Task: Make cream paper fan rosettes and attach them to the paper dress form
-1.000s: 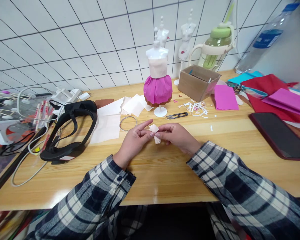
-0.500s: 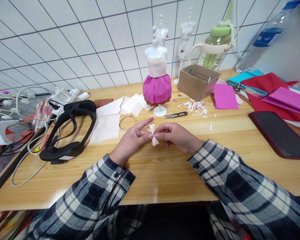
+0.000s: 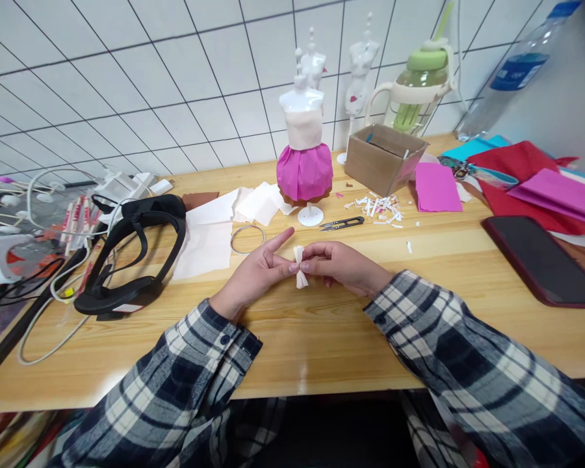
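Between my two hands is a small cream paper bow (image 3: 301, 279), pinched at its middle with its pleated ends fanning up and down. My left hand (image 3: 258, 270) grips it from the left with thumb and a curled finger, while the index finger points out straight. From the right, my right hand (image 3: 341, 265) pinches the same middle, fingers curled. Just beyond stands a small white mannequin (image 3: 302, 101) wearing a cream paper top and a gathered magenta paper skirt (image 3: 305, 172). Black thread snips (image 3: 342, 223) and a thin wire ring (image 3: 247, 240) lie near my hands.
Cream paper sheets (image 3: 205, 244) and a black head strap (image 3: 127, 253) lie at left. At right are a cardboard box (image 3: 385, 159), paper scraps (image 3: 380, 208), magenta paper (image 3: 437, 187), red paper (image 3: 531, 188) and a phone (image 3: 546, 260). A green-lidded bottle (image 3: 419, 84) stands behind.
The view has shifted very slightly. Both hands keep their pinch on the bow, which has turned a little and sits marginally lower in the picture.
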`<state>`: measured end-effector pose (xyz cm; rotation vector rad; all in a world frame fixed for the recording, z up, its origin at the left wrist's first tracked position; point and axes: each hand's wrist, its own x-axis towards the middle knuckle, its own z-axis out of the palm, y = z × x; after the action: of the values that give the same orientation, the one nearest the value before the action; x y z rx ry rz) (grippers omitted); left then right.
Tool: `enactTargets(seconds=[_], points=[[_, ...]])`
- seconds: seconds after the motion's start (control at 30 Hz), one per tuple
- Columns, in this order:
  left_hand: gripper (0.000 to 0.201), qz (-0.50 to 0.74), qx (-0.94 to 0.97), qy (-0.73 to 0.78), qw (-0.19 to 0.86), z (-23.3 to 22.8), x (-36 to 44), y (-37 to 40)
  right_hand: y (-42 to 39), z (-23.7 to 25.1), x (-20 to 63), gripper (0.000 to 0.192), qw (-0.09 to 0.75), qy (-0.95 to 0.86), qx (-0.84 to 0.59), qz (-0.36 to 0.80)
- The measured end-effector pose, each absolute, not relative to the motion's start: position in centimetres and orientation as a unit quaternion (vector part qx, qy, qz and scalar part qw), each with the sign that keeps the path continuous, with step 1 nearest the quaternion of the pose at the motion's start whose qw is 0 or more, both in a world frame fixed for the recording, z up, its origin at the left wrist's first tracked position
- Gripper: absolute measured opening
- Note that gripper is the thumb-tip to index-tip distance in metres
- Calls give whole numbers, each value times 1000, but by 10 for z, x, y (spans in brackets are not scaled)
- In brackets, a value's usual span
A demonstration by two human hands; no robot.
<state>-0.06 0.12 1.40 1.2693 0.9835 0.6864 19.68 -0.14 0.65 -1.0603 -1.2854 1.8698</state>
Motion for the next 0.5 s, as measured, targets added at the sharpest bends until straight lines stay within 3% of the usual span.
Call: enactTargets(seconds=[0.1,0.3,0.5], points=[[94,322,533,452,638,7,-2,5,0,6,195,33,353,-472,-401,701],[42,366,529,406,649,3,0,5,-1,6,192,39,382,-459,-412,689],[27,382,532,432,620,7,6,0,-1,5,193,42,391,-472,-440,656]])
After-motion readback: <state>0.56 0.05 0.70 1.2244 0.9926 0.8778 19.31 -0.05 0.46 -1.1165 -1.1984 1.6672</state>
